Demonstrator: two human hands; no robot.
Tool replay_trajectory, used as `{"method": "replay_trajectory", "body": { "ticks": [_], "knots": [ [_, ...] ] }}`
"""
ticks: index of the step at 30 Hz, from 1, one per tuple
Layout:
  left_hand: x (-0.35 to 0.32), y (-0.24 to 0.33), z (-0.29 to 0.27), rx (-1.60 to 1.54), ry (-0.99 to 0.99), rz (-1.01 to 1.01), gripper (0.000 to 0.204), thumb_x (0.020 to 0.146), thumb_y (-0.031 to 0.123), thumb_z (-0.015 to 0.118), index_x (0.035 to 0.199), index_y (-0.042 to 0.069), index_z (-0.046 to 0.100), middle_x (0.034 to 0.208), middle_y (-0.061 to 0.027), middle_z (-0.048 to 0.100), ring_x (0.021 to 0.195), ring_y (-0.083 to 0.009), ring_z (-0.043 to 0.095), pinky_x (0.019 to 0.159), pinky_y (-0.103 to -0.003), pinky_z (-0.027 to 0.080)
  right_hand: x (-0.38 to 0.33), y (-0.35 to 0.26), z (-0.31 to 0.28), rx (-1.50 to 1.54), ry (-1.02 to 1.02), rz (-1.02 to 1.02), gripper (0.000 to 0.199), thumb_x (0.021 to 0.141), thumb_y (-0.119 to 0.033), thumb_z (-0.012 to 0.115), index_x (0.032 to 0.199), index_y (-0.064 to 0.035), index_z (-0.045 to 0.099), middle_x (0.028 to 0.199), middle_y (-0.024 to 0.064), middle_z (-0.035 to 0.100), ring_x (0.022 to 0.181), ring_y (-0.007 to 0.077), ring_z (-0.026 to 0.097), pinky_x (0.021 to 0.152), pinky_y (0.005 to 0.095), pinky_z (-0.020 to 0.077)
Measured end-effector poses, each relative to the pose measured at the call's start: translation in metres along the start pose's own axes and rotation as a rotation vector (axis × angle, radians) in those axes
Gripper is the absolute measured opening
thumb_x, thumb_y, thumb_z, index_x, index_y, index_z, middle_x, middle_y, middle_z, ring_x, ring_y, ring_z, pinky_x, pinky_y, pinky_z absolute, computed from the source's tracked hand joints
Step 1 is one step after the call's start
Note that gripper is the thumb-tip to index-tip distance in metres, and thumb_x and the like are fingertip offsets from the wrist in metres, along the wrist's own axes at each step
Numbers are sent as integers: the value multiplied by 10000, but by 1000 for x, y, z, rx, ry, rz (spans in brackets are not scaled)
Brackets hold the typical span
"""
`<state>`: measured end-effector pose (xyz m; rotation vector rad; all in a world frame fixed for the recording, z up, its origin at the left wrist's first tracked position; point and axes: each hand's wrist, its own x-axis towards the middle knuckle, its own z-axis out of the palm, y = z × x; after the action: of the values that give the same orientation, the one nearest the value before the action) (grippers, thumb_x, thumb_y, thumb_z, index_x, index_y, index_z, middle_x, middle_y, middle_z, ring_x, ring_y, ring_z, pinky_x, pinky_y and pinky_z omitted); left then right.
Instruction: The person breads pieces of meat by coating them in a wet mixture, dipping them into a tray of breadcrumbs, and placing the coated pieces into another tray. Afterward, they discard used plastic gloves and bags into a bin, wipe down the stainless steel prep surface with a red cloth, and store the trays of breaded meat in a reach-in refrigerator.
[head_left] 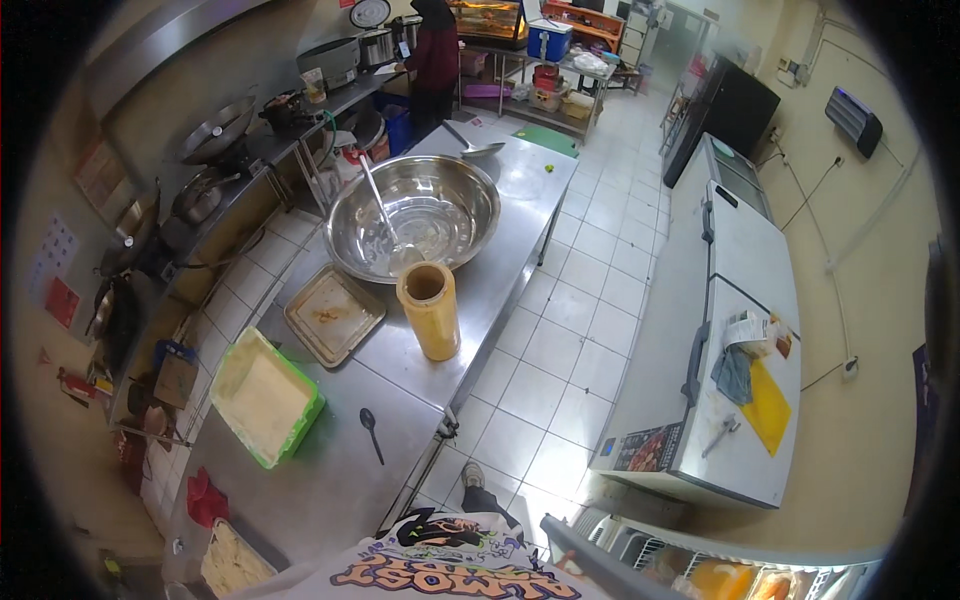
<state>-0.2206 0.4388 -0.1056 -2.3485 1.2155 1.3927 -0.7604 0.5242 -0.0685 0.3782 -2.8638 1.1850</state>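
My left hand is out of view. At the lower right, a small skin-toned patch (570, 562) beside the edge of an open refrigerator door (590, 555) may be part of my right hand; its fingers cannot be made out. Ahead on the steel table (400, 345) stands a large steel bowl (455, 215) with a long-handled ladle (378, 195) in it. In front of it, a yellowish roll of plastic wrap (430, 325) stands upright. Nearer lie a black spoon (371, 436) and a green tub (265, 395) of pale powder. A worn metal tray (335, 315) lies left of the roll.
A white chest freezer (745, 400) along the right wall bears a yellow board (768, 405) and a grey cloth (735, 373). A red cloth (205, 498) and a container of pale dough-like food (235, 562) lie at lower left. Woks (220, 130) line the left; a person (433, 60) stands far back.
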Motion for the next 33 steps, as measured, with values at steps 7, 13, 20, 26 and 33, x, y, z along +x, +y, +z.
{"method": "replay_trajectory", "body": {
  "ticks": [7, 13, 20, 26, 33],
  "knots": [
    [2, -22, 2, -93, 40, 32, 162, 836, 224, 613, 846, 63, 630, 800, -146, 664, 754, -308, 653, 672, -446, 513, -26, -42, 33, 37, -141, -170, 360, 920, -266, 552, 1085, 51, 590, 988, 254, 649, 915, 404, 630, 799, 462, 507],
    [-35, -114, 43, -283, 113, -75, 166, 838, 225, 612, 860, 61, 626, 804, -148, 661, 760, -311, 651, 679, -447, 512, -71, -65, 54, 51, -349, -392, 350, 938, -258, 539, 1085, 55, 592, 994, 253, 649, 919, 402, 624, 811, 456, 500],
    [-104, -252, 115, -533, 255, -325, 171, 840, 226, 611, 876, 59, 622, 810, -151, 658, 767, -315, 648, 687, -448, 511, -145, -67, 54, 35, -517, -532, 340, 958, -247, 523, 1085, 60, 594, 1001, 251, 648, 925, 399, 618, 826, 448, 491],
    [-148, -374, 243, -839, 532, -783, 177, 841, 227, 610, 891, 58, 618, 814, -153, 656, 773, -318, 645, 694, -449, 511, -186, -58, 30, -57, -640, -657, 333, 976, -238, 509, 1085, 64, 595, 1008, 249, 647, 930, 397, 612, 838, 442, 484],
    [-181, -404, 149, -1469, 1745, -1266, 376, 839, 202, 603, 1152, 24, 497, 1148, -238, 570, 1024, -374, 568, 924, -452, 443, -212, -76, 15, -97, -719, -828, 328, 996, -228, 493, 1085, 69, 597, 1015, 247, 647, 935, 394, 606, 853, 434, 475]
  ]
}}
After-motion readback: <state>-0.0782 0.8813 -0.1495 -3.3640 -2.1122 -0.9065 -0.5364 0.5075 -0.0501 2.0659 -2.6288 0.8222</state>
